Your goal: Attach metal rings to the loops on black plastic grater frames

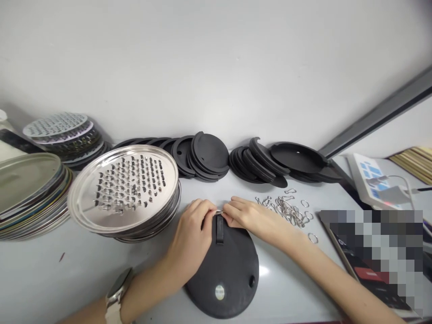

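The left hand (191, 238) and the right hand (245, 216) are both closed narrow and pinch a small metal ring (219, 211) at the top edge of a round black disc (224, 279). The fingers hide most of the ring, so it is hard to see how it joins the black strap (219, 229). The disc lies flat on the desk (43, 279), near a heap of loose metal clips and rings (283, 209), and a pixelated patch (371, 256) hides the lower right corner.

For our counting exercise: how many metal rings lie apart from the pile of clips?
3: a ring right of the pile, a ring just below it, and a ring lowest, beside the right arm. Others may hide in the pile.
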The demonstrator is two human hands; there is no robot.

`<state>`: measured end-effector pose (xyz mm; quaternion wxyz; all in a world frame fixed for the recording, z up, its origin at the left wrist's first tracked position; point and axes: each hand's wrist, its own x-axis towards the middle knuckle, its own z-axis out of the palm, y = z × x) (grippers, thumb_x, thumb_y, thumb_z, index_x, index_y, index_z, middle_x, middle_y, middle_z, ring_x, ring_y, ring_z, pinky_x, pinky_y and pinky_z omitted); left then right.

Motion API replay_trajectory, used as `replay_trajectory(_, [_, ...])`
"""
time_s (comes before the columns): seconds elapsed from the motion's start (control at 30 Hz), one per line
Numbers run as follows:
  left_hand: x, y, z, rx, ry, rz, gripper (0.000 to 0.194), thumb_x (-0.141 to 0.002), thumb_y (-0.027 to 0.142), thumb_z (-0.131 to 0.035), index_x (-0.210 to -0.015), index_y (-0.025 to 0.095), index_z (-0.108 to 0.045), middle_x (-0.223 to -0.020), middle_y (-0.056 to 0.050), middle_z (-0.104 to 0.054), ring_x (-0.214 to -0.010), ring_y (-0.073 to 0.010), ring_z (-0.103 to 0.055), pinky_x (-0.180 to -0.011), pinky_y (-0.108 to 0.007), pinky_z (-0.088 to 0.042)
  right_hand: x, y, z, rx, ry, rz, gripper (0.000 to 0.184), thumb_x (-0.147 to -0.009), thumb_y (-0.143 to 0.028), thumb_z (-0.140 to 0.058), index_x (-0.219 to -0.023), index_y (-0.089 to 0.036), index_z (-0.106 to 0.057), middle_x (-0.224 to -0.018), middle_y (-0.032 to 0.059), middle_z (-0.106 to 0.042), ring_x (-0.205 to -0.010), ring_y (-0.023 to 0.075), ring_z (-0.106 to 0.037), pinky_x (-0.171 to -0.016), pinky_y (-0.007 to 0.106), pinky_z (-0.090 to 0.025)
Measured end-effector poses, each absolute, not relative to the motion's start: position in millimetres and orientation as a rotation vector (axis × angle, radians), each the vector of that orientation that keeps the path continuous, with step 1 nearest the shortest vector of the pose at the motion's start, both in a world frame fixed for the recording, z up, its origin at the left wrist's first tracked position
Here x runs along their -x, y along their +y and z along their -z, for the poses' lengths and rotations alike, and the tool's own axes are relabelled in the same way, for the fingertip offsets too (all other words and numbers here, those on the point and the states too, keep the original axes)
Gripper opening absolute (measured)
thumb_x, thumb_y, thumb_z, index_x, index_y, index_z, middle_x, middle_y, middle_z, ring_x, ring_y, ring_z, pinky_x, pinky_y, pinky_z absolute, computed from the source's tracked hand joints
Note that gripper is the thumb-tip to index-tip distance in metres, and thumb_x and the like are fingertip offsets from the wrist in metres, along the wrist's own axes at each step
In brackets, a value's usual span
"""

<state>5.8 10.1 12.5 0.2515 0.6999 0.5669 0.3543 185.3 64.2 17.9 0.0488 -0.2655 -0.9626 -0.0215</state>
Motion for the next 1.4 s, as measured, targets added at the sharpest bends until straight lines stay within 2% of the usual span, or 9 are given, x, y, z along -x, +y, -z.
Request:
replay_trajectory(0.4, [-7.0, 10.4, -6.8, -1.953, 1.485, -1.008, 0.024, -0.089, 0.001, -0.046, -0.074, 0.017, -0.054, -0.078, -0.001, -0.055, -0.079, -0.0169, -0.053, -0.071, -0.03, -0.042, -186.9, 65.6, -20.8, 0.875, -2.98, -0.02, 0.014, -0.096, -0.017, -0.049, -0.083, -0.016, -0.052, -0.07, 0.0001, -0.055, -0.063, 0.0151, -0.057, -0.057, 0.027, -0.042])
replay_trajectory(0.5, [-7.0, 10.2, -7.2, -1.954, 1.475, -1.027, 0.023, -0.09, 0.003, -0.047, -0.075, 0.017, -0.055, -0.078, -0.001, -0.056, -0.08, -0.0168, -0.053, -0.072, -0.03, -0.042, -189.6, 65.1, -22.2, 0.879, -2.965, -0.035, 0.017, -0.098, -0.021, -0.046, -0.082, -0.016, -0.052, -0.071, 0.0004, -0.055, -0.063, 0.0148, -0.056, -0.056, 0.027, -0.041])
replay_trajectory(0.67, [-7.8, 10.5, -8.6, -1.957, 1.474, -1.031, 0.02, -0.09, 0.006, -0.048, -0.079, 0.018, -0.059, -0.079, -0.001, -0.057, -0.08, -0.017, -0.054, -0.073, -0.03, -0.043, -196.0, 63.5, -20.6, 0.738, -2.885, 0.178, 0.028, -0.101, -0.023, -0.037, -0.08, -0.015, -0.054, -0.072, 0.0035, -0.054, -0.067, 0.0183, -0.053, -0.06, 0.031, -0.041])
replay_trajectory(0.93, [-8.6, 11.0, -9.2, -1.952, 1.447, -1.017, 0.023, -0.09, 0.005, -0.045, -0.078, 0.018, -0.059, -0.08, -0.002, -0.058, -0.082, -0.0181, -0.055, -0.075, -0.032, -0.044, -199.0, 62.4, -12.8, 0.785, -2.836, -0.159, 0.029, -0.102, -0.027, -0.035, -0.082, -0.017, -0.053, -0.074, 0.0018, -0.053, -0.071, 0.0161, -0.053, -0.063, 0.028, -0.043])
replay_trajectory(1.4, [-10.2, 13.9, -11.5, -1.867, 1.448, -0.959, 0.025, -0.088, 0.002, -0.046, -0.073, 0.018, -0.057, -0.076, 0.0, -0.055, -0.075, -0.0157, -0.054, -0.07, -0.03, -0.043, -194.1, 60.0, -11.5, 0.862, -2.825, -0.163, 0.029, -0.103, -0.026, -0.031, -0.081, -0.018, -0.05, -0.071, 0.0012, -0.052, -0.069, 0.0166, -0.055, -0.061, 0.028, -0.044])
